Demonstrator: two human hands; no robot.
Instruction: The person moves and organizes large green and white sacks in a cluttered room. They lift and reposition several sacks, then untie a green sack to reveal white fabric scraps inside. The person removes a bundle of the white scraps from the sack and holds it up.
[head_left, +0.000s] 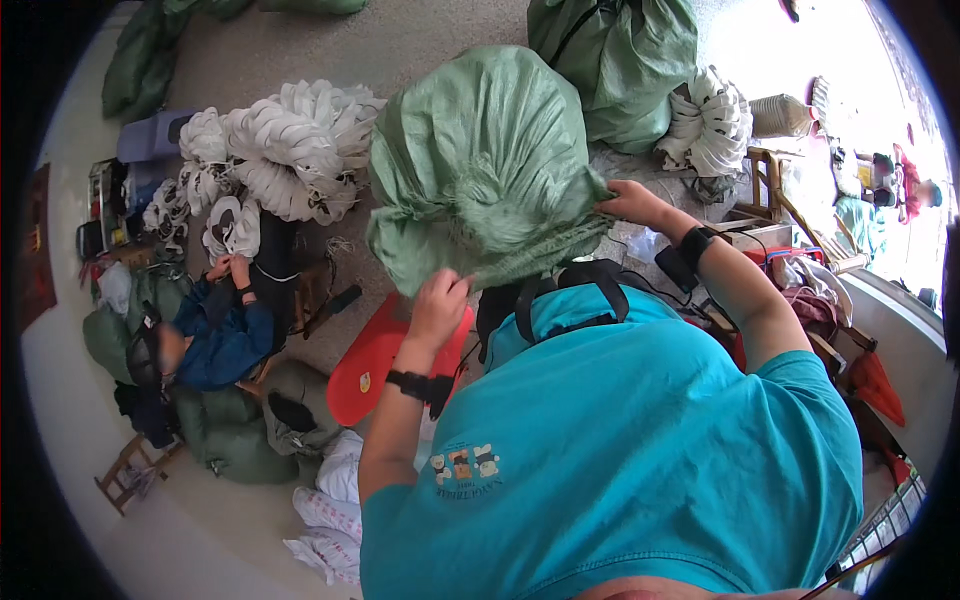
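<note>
A large, bulging green woven sack stands in front of me, its gathered top bunched toward my body. With fingers closed, my left hand pinches the near left edge of the sack's mouth. On the other side, my right hand grips the right edge of the same fabric. Between my hands the frayed hem is stretched across. What lies inside the sack is hidden. Each of my wrists wears a black strap.
Another green sack stands beyond at the right. Piles of white ring-shaped bundles lie to the left, near a seated person in blue. A red plastic stool is by my left arm. Wooden furniture stands at the right.
</note>
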